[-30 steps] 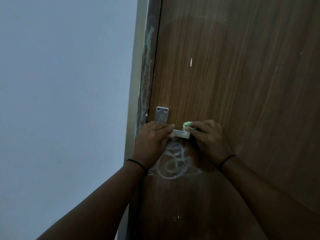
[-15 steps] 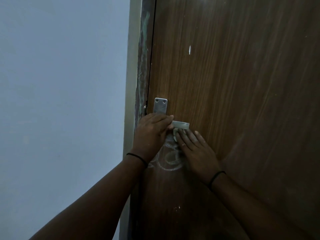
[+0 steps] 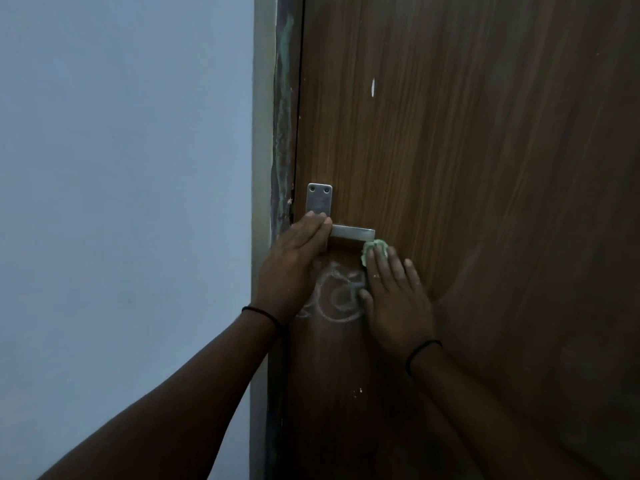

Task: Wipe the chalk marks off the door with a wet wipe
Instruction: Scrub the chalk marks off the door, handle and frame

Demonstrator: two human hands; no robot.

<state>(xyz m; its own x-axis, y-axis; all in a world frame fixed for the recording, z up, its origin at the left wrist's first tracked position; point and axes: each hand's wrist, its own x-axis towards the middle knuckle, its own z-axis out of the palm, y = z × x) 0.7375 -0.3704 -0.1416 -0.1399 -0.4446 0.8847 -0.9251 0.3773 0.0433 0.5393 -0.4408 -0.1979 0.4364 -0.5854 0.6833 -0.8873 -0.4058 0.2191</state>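
Brown wood-grain door, grey-blue wall; white chalk swirls under silver metal lever handle. Left hand flat over handle, unclenched; right hand flat, straight fingers pressing crumpled green wet wipe.

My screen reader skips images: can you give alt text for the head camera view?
A person's right hand presses a green wet wipe flat against a brown wooden door, just below its metal handle, beside swirling white chalk marks. The left hand rests on the handle.

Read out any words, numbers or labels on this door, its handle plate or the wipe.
None readable. The chalk marks on the door are looping scribbles, not legible letters; the handle plate shows only two screws, and the green wipe shows no print.
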